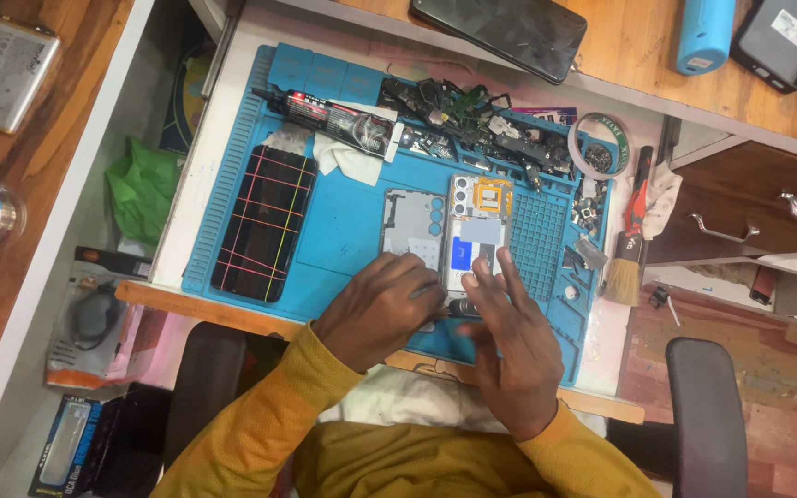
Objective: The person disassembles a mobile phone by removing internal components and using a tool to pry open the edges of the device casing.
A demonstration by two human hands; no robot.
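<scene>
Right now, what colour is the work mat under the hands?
Blue mat, clearest in the head view.

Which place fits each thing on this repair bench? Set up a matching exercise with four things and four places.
Things:
1. glue tube
2. brush
3. tape roll
4. opened phone

Places:
A. right of the blue mat, by the red cloth
B. mat's top right corner
C. under the fingers of the right hand
D. mat's top, left of the loose parts

Pairs: 1-D, 2-A, 3-B, 4-C
</scene>
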